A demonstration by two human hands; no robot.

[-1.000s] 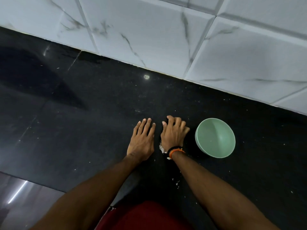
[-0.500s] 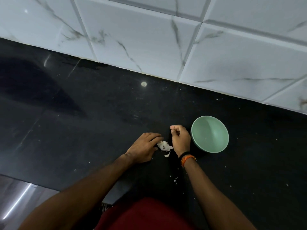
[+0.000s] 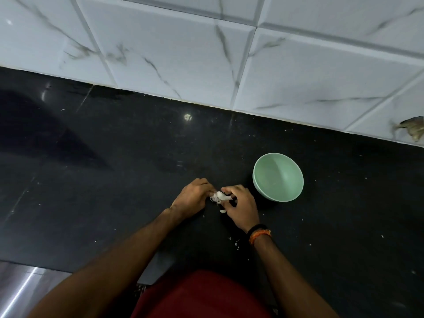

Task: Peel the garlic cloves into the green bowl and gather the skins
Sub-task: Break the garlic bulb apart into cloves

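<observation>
A black polished counter (image 3: 114,171) runs along a wall of white marbled tiles (image 3: 174,53). A green bowl (image 3: 278,176) stands upright on it, toward the right and well short of the wall. Small white flecks of garlic skin (image 3: 236,243) lie scattered over the dark surface, several near its front edge.

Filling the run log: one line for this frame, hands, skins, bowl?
left hand: pinches garlic skins | right hand: pinches same clump | green bowl: upright, right of hands, looks empty | countertop: scattered flecks
</observation>
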